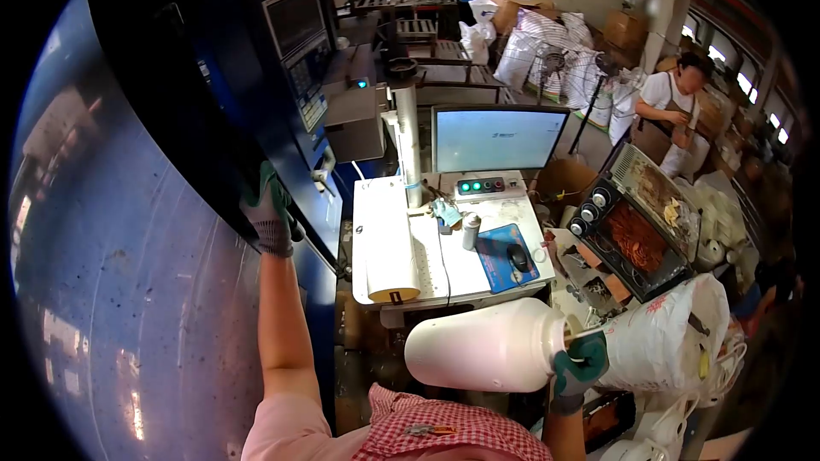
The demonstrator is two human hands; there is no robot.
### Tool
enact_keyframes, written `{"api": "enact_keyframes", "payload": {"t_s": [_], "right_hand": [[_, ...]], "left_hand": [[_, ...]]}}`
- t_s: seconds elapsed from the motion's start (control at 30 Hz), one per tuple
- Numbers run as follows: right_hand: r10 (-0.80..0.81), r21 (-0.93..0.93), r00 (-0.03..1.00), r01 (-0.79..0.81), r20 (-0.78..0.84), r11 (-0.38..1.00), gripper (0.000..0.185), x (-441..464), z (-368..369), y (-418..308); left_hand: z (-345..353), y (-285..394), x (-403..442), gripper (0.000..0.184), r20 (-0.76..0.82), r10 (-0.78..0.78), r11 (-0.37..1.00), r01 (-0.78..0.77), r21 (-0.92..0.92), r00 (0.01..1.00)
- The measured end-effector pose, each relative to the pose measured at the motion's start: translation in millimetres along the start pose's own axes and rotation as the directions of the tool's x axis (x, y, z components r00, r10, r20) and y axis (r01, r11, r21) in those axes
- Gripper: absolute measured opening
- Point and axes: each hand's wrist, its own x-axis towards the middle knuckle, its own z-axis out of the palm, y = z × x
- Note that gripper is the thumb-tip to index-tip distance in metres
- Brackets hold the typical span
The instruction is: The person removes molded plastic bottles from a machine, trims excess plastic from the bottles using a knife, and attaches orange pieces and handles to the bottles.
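Observation:
My left hand point(273, 215), in a grey and green work glove, reaches out to the dark edge of the large blue machine door point(145, 230). Its fingers wrap that edge and are partly hidden in shadow. On the other side, my right hand point(581, 367), gloved the same way, is closed at the neck end of a big white plastic bottle point(478, 346). The bottle lies tilted on its side in front of my body, its neck pointing right. A red checked apron point(444, 428) covers my front.
A white desk carries a monitor point(498, 138), a button box point(491, 187), a spray can point(471, 230) and a mouse point(518, 257). A toaster oven point(632, 230) and a white sack point(670, 333) stand at right. Further back is another person point(670, 107). A control panel point(299, 51) rises at left.

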Motion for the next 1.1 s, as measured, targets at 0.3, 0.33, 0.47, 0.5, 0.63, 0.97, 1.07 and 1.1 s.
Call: {"api": "enact_keyframes", "payload": {"t_s": [0.3,0.33,0.47,0.5,0.63,0.97,1.07,1.1], "right_hand": [[0.124,-0.135,0.964,-0.159,-0.235,0.978,0.016,-30,12,-20],[0.112,-0.09,0.942,-0.147,-0.316,0.985,0.017,-25,19,-22],[0.101,-0.121,0.934,-0.15,-0.343,0.981,0.013,-25,1,-32],[-0.036,-0.314,0.96,-0.055,-0.277,0.948,0.014,-30,-20,-21],[-0.099,-0.281,0.959,0.021,-0.264,0.96,0.041,-42,-49,2],[0.685,0.811,0.712,-0.488,0.156,0.323,0.05,13,-155,161],[0.632,0.849,0.743,-0.466,0.222,0.249,0.043,40,-165,175],[0.648,0.796,0.753,-0.459,0.113,0.395,0.044,46,-169,179]], "left_hand": [[10,-38,26,0.048,-0.291,0.254,0.898,-0.113,0.426,0.922],[15,-34,21,0.058,-0.322,0.297,0.853,-0.098,0.513,0.899],[17,-53,-55,0.069,0.085,0.683,0.616,-0.635,0.465,0.725],[25,-53,-98,0.072,0.247,0.638,0.594,-0.671,0.444,0.729],[6,-97,-240,0.054,0.848,-0.362,0.889,0.417,0.189,0.387],[50,-11,-332,0.031,0.909,-0.38,0.855,0.441,0.274,0.171],[61,-13,-346,0.046,0.947,-0.312,0.891,0.37,0.262,0.081],[70,-14,-341,0.05,0.914,-0.405,0.768,0.554,0.322,0.031]]}}
